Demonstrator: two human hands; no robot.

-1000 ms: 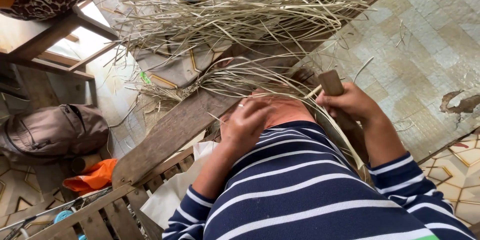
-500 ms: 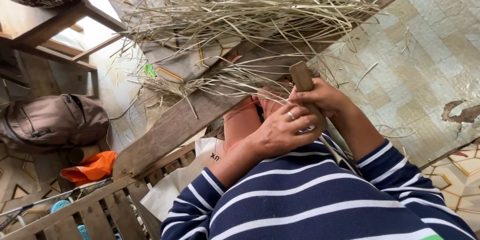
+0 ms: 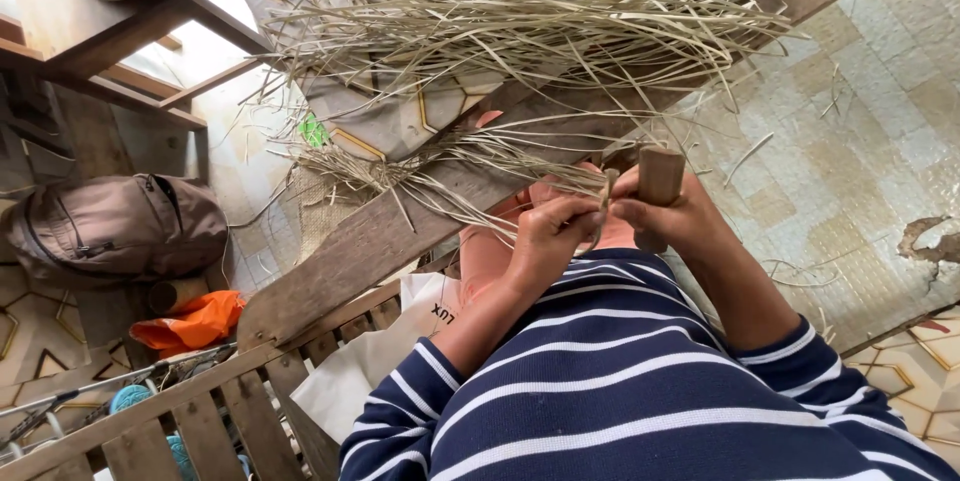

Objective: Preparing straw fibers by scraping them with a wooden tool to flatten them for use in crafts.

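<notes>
meanwhile the right hand [image 3: 672, 216] clenches a wooden handle [image 3: 659, 177] while left hand [image 3: 548, 239] fingers pinch a straw strand [image 3: 601, 211] beside it.

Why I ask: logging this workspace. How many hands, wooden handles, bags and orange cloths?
Hands: 2, left hand on a straw strip, right hand on the wooden handle
wooden handle: 1
Brown bag: 1
Orange cloth: 1
Total: 5

Patterned tile floor, daylit.
Wooden plank [image 3: 370, 241] crosses centre; brown bag [image 3: 110, 226] left; slatted wooden rail [image 3: 200, 411] lower left.
</notes>
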